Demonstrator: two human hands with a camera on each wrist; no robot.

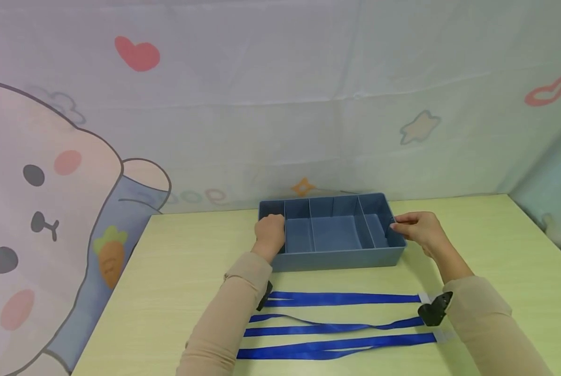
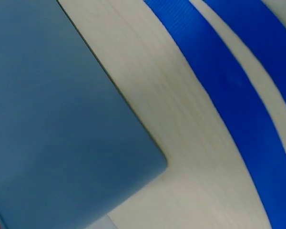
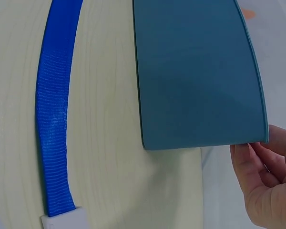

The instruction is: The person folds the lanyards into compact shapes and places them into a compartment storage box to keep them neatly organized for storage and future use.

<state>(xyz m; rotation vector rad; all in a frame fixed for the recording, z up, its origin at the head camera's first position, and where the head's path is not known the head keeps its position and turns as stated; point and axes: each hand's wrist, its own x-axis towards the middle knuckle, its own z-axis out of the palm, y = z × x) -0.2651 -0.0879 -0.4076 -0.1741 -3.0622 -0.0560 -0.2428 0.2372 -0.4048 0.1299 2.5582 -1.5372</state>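
Note:
A blue-grey divided storage box [image 1: 338, 258] stands at the back of the table, its open compartments facing up. My left hand [image 1: 270, 233] grips its left end, knuckles upward, and most of its fingers are hidden. On the opposite end my right hand [image 1: 421, 230] pinches the rim between thumb and fingers. The right wrist view shows that hand [image 3: 269, 176] at the box's upper corner, beside the smooth outer wall [image 3: 200, 76]. In the left wrist view the box wall [image 2: 71, 114] fills the left side, with only a sliver of skin at the lower left edge.
Several blue lanyard straps [image 1: 341, 298] lie across the table in front of the box, partly under the left forearm. One strap [image 3: 55, 105] ends in a white piece [image 3: 64, 219]. A printed cloth [image 1: 280, 104] hangs just behind the pale wooden table [image 1: 167, 261].

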